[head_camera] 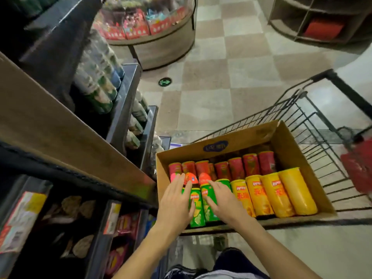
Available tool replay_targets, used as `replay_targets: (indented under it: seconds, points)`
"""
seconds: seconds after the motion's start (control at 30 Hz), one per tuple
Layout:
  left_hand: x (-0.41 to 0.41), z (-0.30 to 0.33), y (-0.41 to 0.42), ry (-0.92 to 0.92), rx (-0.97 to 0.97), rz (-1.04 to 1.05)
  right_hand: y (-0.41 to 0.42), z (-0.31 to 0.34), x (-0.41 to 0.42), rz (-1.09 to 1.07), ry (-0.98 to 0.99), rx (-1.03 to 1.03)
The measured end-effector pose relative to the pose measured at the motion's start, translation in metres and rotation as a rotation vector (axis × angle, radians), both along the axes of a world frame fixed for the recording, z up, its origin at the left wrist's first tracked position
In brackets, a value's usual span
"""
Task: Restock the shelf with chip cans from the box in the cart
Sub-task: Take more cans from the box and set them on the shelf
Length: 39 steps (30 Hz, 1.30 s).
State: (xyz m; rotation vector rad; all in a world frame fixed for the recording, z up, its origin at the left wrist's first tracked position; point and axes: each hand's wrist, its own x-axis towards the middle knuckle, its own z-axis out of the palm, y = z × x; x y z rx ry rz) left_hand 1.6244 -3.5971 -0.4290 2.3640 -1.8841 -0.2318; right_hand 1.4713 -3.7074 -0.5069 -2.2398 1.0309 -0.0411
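A cardboard box (289, 150) sits in a wire shopping cart (314, 117). Chip cans lie in it on their sides: a back row of red cans (235, 168), yellow cans (281, 194) at the front right, green cans (198, 208) at the front left. My left hand (177, 200) rests flat with spread fingers over the leftmost green cans. My right hand (223, 200) lies over the green cans beside it, fingers apart. Neither hand is closed around a can. The shelf (124, 109) stands to the left of the cart.
A large brown cardboard flap (60, 125) juts across the left at shelf height. Below it are shelf rows with snack bags (80, 208). Upper shelves hold bottles (100, 85). A round display stand (153, 31) stands ahead on the checkered floor. A red cart handle part (360, 164) sits at right.
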Motion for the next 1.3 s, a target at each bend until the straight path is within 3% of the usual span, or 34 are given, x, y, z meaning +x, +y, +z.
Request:
replay_targets:
  seconds: [0.27, 0.63, 0.93, 1.07, 1.3]
  points:
    - [0.007, -0.024, -0.036, 0.015, 0.147, 0.036, -0.077, -0.079, 0.045, -0.059, 0.29, 0.285]
    - [0.029, -0.03, -0.006, 0.041, 0.267, 0.275, -0.118, -0.114, 0.115, -0.206, 0.386, 0.463]
    - [0.036, -0.055, -0.01, 0.048, 0.373, 0.244, -0.126, -0.111, 0.11, -0.291, 0.328, 0.428]
    - [0.042, -0.073, -0.044, 0.127, 0.366, 0.224, -0.139, -0.097, 0.088, -0.302, 0.268, 0.37]
    - [0.056, -0.126, -0.109, 0.221, 0.518, 0.214, -0.163, -0.054, 0.027, -0.426, 0.128, 0.345]
